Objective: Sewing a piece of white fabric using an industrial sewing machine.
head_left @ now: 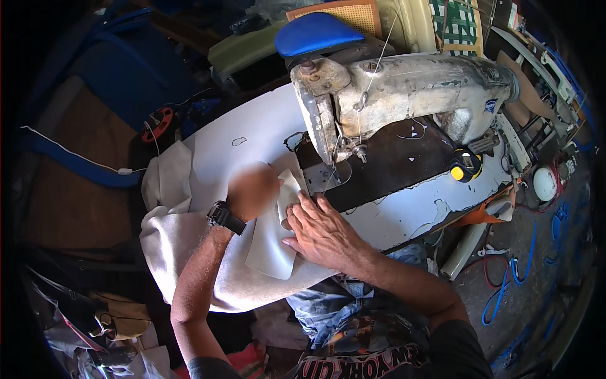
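Observation:
A worn industrial sewing machine (410, 88) stands on a white table, its needle end at the left. My left hand (252, 189), with a black watch on the wrist, is at a pale piece of material (271, 252) left of the needle; a blur hides its fingers. From the right, my right hand (325, 237) lies with fingers stretched over the same piece, its fingertips near the folded edge. More pale, soft-looking material (189, 252) drapes over the table's left and front edges, beneath my left forearm.
A yellow and black tape measure (466, 165) rests by the machine's base. The white tabletop (404, 211) has chipped edges. A red spool (158, 124) sits at the left, a blue seat pad (319, 35) behind the machine. Blue straps (499, 290) lie on the floor at right.

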Demonstrator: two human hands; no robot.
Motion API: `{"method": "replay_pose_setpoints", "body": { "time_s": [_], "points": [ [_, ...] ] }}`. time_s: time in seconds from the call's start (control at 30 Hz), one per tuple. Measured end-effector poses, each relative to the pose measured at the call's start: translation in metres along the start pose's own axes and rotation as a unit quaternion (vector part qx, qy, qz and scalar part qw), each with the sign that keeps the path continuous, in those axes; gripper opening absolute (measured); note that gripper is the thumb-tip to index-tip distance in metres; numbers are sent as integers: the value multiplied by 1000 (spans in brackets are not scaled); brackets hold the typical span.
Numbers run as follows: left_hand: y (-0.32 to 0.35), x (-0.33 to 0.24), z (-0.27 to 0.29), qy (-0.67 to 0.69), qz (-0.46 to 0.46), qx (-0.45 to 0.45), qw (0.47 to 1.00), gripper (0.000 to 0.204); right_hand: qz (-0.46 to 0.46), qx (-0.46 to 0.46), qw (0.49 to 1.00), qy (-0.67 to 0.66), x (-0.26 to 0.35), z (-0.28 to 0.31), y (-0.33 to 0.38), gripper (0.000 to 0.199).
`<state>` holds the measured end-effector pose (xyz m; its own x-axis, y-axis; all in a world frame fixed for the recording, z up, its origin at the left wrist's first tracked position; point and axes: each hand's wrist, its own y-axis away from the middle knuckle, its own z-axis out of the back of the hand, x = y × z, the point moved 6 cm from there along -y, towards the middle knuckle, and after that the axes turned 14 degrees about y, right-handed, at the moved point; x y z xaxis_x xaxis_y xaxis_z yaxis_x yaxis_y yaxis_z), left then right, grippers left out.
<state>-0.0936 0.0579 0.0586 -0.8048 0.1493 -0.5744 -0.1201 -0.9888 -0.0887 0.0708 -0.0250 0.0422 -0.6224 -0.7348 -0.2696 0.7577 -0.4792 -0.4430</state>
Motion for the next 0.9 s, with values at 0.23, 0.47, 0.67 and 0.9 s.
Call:
{"method": "replay_pose_setpoints", "body": {
  "time_s": [0.23, 0.47, 0.67, 0.9],
  "points": [
    [-16, -13, 0, -24, -22, 32, 999, 21, 18, -23, 1000, 9, -3, -9, -5, 54],
    [-21, -16, -6, -32, -37, 27, 998, 19, -2, 3, 996, -84, -8, -12, -6, 52],
    [-25, -16, -10, -32, -42, 20, 998, 18, -20, -28, 992, -118, -10, -11, -5, 54],
    [-24, -18, -11, -41, -44, 9, 998, 19, -25, -10, 992, -120, -10, -14, -4, 54]
  ]
}}
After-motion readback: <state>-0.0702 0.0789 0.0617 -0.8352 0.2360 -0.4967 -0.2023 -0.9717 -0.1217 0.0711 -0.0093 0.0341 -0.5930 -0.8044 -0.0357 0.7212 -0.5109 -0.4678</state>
